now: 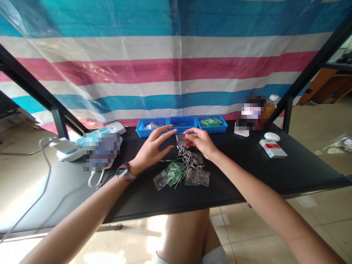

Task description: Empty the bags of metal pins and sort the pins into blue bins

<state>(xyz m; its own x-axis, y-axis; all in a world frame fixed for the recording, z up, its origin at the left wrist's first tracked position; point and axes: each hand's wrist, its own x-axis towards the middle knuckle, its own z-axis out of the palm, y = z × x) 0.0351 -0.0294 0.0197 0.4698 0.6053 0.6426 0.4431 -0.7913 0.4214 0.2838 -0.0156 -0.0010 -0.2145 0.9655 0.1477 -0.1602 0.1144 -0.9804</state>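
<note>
My right hand (pixel 200 142) pinches a small clear plastic bag (pixel 180 138) just above the black table (pixel 275 172). Beside the bag hovers my left hand (pixel 151 148), its fingers spread and stretched toward the bag; a watch with a striped band sits on that wrist. Under both hands lies a loose pile of thin metal pins (pixel 186 158). Around the pile lie small clear bags of parts (pixel 197 177) and a few green bags (pixel 175 171).
Three blue trays (pixel 182 124) stand in a row at the table's back edge, the right one holding green bags. A white device (pixel 82 143) with a cable sits at the left. A red-and-white box (pixel 273 148), a white mouse (pixel 272 136) and a bottle (pixel 269 106) are at the right.
</note>
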